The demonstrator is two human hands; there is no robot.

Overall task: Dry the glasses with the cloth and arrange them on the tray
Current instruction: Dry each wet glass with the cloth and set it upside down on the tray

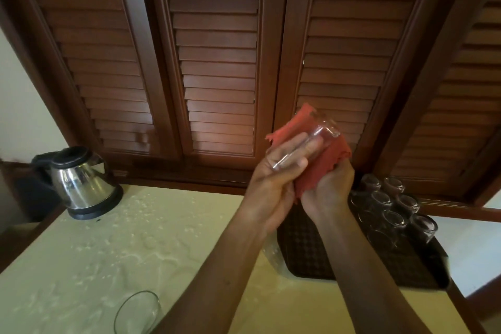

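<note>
The left hand [282, 163] holds a glass [309, 141] tilted; the right hand [329, 184] grips the red cloth [320, 168] around it. Turn the glass steadily, wiping the rim before setting it on the tray [320, 260] below the hands.

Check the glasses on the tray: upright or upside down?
Upside down, it appears. The glasses stand grouped at the far right of the tray with thick bases up; their rims are hard to make out.

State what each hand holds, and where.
Left hand: glass, gripped around its side. Right hand: red cloth, bunched against the glass.
</note>
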